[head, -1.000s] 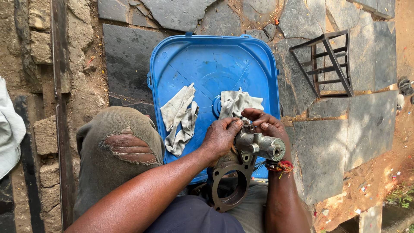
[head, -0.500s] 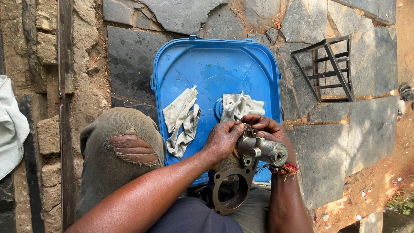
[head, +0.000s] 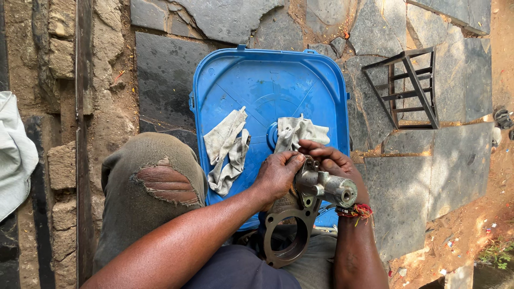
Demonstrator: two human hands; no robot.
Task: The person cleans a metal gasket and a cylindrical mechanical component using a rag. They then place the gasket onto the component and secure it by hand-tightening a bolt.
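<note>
A grey metal machine part (head: pixel 316 198) with a short cylinder and a ring-shaped flange rests over my lap. My right hand (head: pixel 334 160) grips its upper body from the far side. My left hand (head: pixel 278 174) presses fingers onto the top of the same part. Just beyond my fingers a grey rag (head: pixel 300 131) lies on a blue plastic drum (head: pixel 257 80) set in front of me. A second crumpled grey rag (head: pixel 227 150) lies on the drum's left half.
My torn trouser knee (head: pixel 152 179) is beside the drum on the left. A black metal frame (head: pixel 409 88) lies on the stone paving to the right. A rough stone wall (head: pixel 59 80) and a pale cloth (head: pixel 16 155) are at the far left.
Both hands stay on the metal part, with only small finger shifts. The view has drifted slightly.
</note>
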